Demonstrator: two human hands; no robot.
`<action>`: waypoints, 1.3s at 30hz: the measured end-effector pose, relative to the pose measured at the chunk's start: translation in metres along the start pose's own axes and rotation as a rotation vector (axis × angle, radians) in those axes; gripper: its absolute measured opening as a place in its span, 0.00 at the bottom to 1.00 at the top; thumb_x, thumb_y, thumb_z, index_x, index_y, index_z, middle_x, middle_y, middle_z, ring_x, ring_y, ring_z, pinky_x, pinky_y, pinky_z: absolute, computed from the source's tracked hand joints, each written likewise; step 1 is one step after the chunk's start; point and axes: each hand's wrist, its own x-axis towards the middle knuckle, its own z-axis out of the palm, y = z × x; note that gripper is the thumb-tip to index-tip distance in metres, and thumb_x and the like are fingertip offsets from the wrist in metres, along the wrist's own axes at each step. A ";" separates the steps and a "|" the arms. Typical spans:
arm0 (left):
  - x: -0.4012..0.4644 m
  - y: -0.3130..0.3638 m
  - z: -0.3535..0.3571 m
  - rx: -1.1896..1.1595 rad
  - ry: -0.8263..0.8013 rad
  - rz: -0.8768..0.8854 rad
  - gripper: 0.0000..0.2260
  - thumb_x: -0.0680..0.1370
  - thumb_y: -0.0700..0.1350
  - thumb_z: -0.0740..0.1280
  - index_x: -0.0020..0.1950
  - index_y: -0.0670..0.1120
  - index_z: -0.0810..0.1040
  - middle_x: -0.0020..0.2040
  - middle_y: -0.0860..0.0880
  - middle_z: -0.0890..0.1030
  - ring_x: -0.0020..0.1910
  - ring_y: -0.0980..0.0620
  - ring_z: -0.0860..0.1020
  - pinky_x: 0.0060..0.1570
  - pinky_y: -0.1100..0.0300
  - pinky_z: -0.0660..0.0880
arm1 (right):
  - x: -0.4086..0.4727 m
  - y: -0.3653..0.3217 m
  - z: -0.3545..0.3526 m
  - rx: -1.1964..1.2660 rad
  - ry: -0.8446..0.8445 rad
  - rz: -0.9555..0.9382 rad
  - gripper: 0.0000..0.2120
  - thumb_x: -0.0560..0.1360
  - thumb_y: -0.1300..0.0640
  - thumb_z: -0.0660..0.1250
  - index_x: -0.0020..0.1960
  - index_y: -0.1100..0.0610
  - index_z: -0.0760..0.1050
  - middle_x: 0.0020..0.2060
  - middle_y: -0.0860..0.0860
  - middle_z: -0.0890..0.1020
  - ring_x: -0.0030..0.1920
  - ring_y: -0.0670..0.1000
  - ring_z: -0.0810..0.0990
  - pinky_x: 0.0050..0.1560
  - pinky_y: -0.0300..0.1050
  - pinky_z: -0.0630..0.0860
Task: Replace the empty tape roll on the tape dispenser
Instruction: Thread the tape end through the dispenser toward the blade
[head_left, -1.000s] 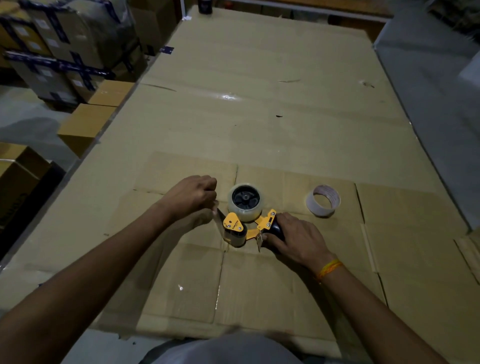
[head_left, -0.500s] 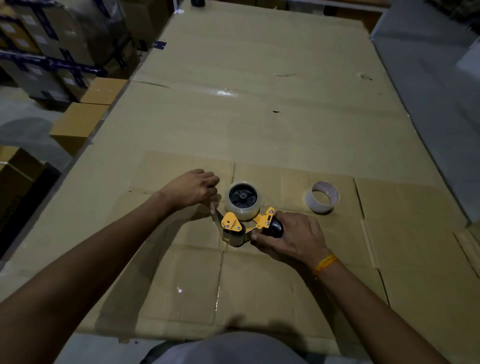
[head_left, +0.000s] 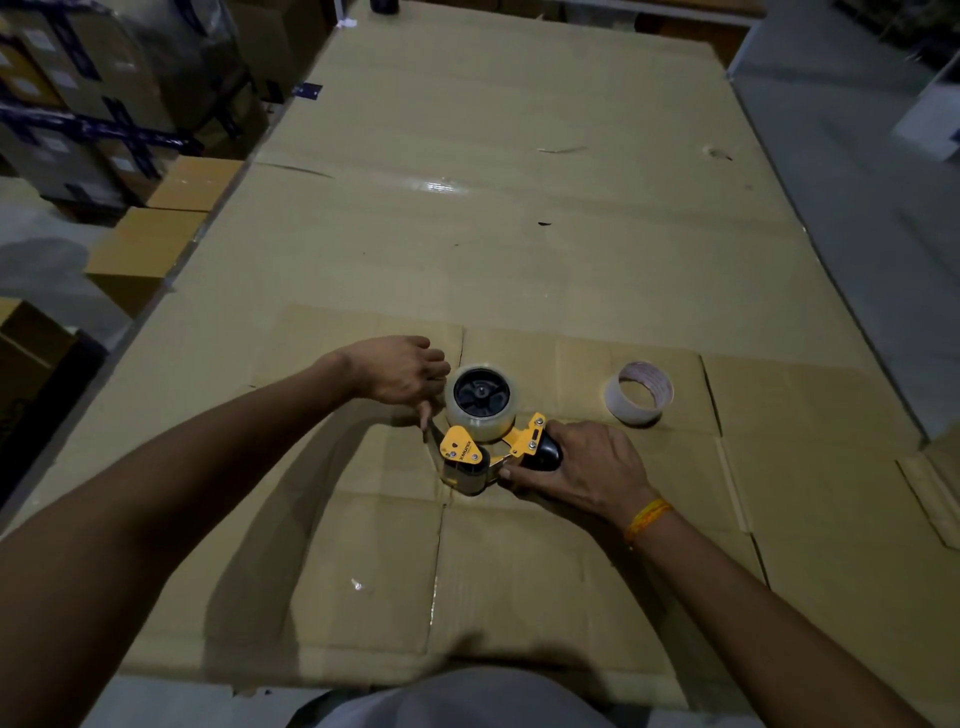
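Note:
A yellow and black tape dispenser (head_left: 467, 452) lies on its side on the cardboard-covered table (head_left: 519, 234). A clear tape roll (head_left: 480, 400) sits on its black hub. My right hand (head_left: 576, 467) grips the dispenser's black handle. My left hand (head_left: 400, 371) is just left of the roll, fingers pinched on the clear tape end, which runs down toward the dispenser's front. The empty tape core (head_left: 639, 392), a pale cardboard ring, stands on the table to the right of the dispenser, apart from both hands.
Flattened cardboard sheets (head_left: 363, 571) cover the near table. Stacked cardboard boxes (head_left: 145, 249) stand on the floor to the left, wrapped cartons (head_left: 78, 104) behind them. The table's right edge borders a grey floor (head_left: 857, 208). A dark object (head_left: 384, 5) sits at the far edge.
My left hand has shifted slightly up and away along the roll's left side, still pinching the tape end. My right hand stays on the handle. The empty core has not moved.

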 end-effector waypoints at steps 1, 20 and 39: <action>0.003 -0.003 0.001 0.008 0.018 0.042 0.30 0.85 0.67 0.53 0.51 0.46 0.85 0.46 0.49 0.82 0.44 0.49 0.78 0.44 0.54 0.76 | 0.000 0.001 0.000 0.001 -0.001 -0.001 0.29 0.71 0.16 0.61 0.43 0.42 0.71 0.26 0.41 0.66 0.30 0.43 0.69 0.30 0.42 0.62; -0.019 -0.015 -0.004 -0.085 -0.045 -0.310 0.09 0.78 0.46 0.76 0.56 0.44 0.85 0.49 0.46 0.84 0.47 0.45 0.82 0.48 0.51 0.81 | 0.002 0.002 0.004 -0.012 -0.019 0.020 0.31 0.69 0.15 0.59 0.42 0.43 0.69 0.28 0.44 0.71 0.31 0.47 0.74 0.32 0.45 0.62; -0.026 0.098 -0.006 -0.871 0.643 -1.503 0.20 0.87 0.45 0.64 0.35 0.45 0.71 0.31 0.54 0.75 0.32 0.63 0.76 0.33 0.69 0.68 | -0.028 -0.059 0.003 0.932 -0.309 0.570 0.24 0.77 0.40 0.77 0.50 0.63 0.80 0.30 0.57 0.83 0.26 0.58 0.83 0.30 0.48 0.81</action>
